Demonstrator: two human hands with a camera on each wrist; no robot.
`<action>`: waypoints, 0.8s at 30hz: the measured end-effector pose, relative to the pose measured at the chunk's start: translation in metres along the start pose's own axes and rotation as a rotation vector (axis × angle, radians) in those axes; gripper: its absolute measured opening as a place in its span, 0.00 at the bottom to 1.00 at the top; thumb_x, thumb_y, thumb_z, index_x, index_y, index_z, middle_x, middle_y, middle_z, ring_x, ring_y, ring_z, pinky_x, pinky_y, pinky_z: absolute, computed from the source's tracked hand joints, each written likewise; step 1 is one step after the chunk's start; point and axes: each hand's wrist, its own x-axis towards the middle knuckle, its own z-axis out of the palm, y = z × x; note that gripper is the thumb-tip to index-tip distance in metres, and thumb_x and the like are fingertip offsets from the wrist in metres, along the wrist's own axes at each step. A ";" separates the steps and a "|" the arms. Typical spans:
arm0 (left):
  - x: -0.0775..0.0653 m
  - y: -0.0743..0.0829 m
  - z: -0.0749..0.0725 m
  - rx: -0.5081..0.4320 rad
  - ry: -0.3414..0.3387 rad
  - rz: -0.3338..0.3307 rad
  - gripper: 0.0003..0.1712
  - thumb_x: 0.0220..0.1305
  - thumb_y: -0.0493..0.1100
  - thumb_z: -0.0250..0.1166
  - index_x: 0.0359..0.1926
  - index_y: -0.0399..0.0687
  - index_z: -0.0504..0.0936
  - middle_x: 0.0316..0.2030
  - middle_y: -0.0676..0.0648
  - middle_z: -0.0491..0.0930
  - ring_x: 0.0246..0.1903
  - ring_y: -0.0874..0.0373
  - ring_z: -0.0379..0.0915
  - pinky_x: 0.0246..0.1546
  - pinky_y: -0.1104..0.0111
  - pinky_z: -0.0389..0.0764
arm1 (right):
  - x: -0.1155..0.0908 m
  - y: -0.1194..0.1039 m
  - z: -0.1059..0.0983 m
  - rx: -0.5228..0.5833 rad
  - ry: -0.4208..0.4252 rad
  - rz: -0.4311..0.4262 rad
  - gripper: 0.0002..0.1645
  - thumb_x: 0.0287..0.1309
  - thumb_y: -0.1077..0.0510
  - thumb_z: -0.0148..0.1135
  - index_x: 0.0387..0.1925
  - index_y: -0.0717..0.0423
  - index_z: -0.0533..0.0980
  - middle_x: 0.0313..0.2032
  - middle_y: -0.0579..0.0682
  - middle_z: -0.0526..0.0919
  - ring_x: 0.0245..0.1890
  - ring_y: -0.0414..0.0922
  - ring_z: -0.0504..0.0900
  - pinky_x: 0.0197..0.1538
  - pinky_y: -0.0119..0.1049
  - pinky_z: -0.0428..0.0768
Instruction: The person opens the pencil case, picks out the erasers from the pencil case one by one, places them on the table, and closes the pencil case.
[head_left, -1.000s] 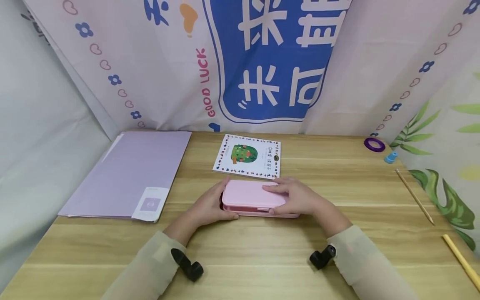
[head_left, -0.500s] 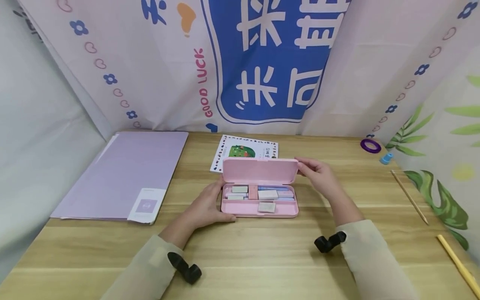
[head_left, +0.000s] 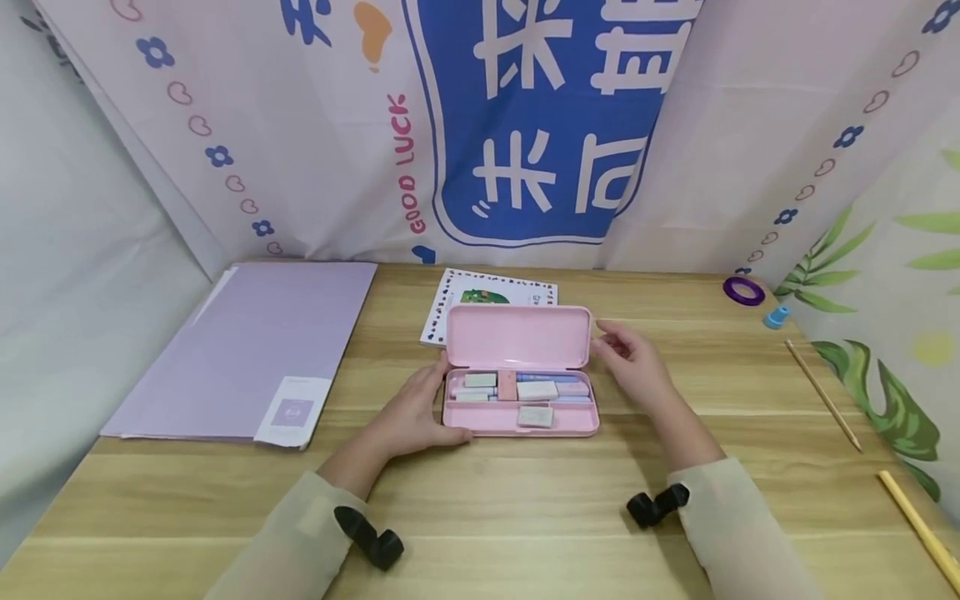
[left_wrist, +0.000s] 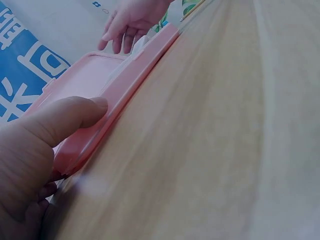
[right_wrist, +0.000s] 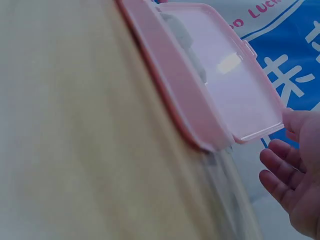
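A pink pencil case [head_left: 480, 417] stands open on the wooden table, its lid [head_left: 519, 336] tilted up at the back. My left hand [head_left: 408, 412] grips the case's left end, thumb along the front and fingers behind; in the left wrist view the thumb [left_wrist: 82, 112] presses on the front wall. Inside lie several erasers, among them a white eraser [head_left: 537, 390] and a grey-white eraser [head_left: 535, 417] in the front compartment, with pens [head_left: 570, 377] beneath. My right hand [head_left: 633, 367] is beside the lid's right edge, fingers loosely bent; in the right wrist view its fingertips are at the lid corner.
A booklet [head_left: 438, 308] lies behind the lid, partly hidden. A purple folder [head_left: 255, 342] covers the left. Along the right edge are a purple ring [head_left: 744, 291], a small blue piece [head_left: 777, 316], a pencil [head_left: 825, 396] and a yellow stick [head_left: 918, 525].
The pencil case's lid has swung up and back, showing the contents. My right hand has moved from the case's top to beside the raised lid. My left hand keeps its hold.
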 end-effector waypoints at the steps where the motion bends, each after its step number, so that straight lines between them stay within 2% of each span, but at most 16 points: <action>1: 0.000 0.000 0.000 0.001 -0.001 -0.001 0.74 0.41 0.63 0.78 0.78 0.46 0.40 0.75 0.38 0.52 0.74 0.42 0.49 0.72 0.47 0.58 | -0.006 0.001 -0.001 -0.030 -0.007 -0.020 0.25 0.67 0.51 0.59 0.62 0.57 0.75 0.50 0.59 0.82 0.45 0.45 0.76 0.46 0.27 0.76; 6: 0.000 -0.001 0.000 0.002 -0.007 -0.007 0.74 0.41 0.63 0.78 0.78 0.47 0.40 0.75 0.38 0.52 0.74 0.42 0.49 0.72 0.46 0.57 | -0.026 0.006 0.001 -0.178 -0.099 -0.125 0.16 0.60 0.52 0.67 0.47 0.54 0.84 0.44 0.53 0.85 0.44 0.46 0.78 0.48 0.38 0.78; 12: 0.001 -0.002 0.000 0.006 -0.016 -0.013 0.75 0.42 0.65 0.77 0.78 0.46 0.39 0.76 0.39 0.50 0.75 0.42 0.47 0.72 0.46 0.57 | -0.032 -0.003 0.005 -0.427 -0.193 -0.198 0.17 0.60 0.52 0.66 0.47 0.56 0.84 0.46 0.55 0.83 0.48 0.53 0.79 0.54 0.51 0.78; 17: 0.000 -0.001 -0.001 0.015 -0.017 -0.016 0.74 0.42 0.65 0.77 0.78 0.46 0.39 0.76 0.39 0.51 0.75 0.42 0.47 0.73 0.47 0.57 | -0.028 -0.019 0.005 -0.547 -0.285 -0.167 0.20 0.64 0.51 0.61 0.51 0.60 0.82 0.50 0.61 0.81 0.54 0.59 0.78 0.60 0.56 0.74; 21: 0.001 0.000 -0.001 0.021 -0.021 -0.016 0.74 0.43 0.66 0.76 0.78 0.45 0.40 0.76 0.39 0.51 0.75 0.42 0.47 0.73 0.47 0.57 | -0.023 -0.028 0.006 -0.571 -0.335 -0.107 0.17 0.63 0.53 0.62 0.45 0.61 0.82 0.43 0.58 0.83 0.45 0.53 0.79 0.55 0.53 0.77; 24: 0.001 0.000 -0.001 0.024 -0.024 -0.019 0.74 0.43 0.66 0.76 0.78 0.45 0.39 0.75 0.39 0.51 0.75 0.43 0.47 0.72 0.47 0.57 | -0.020 -0.029 0.006 -0.550 -0.339 -0.075 0.13 0.61 0.53 0.65 0.40 0.59 0.81 0.38 0.54 0.81 0.39 0.49 0.76 0.49 0.48 0.77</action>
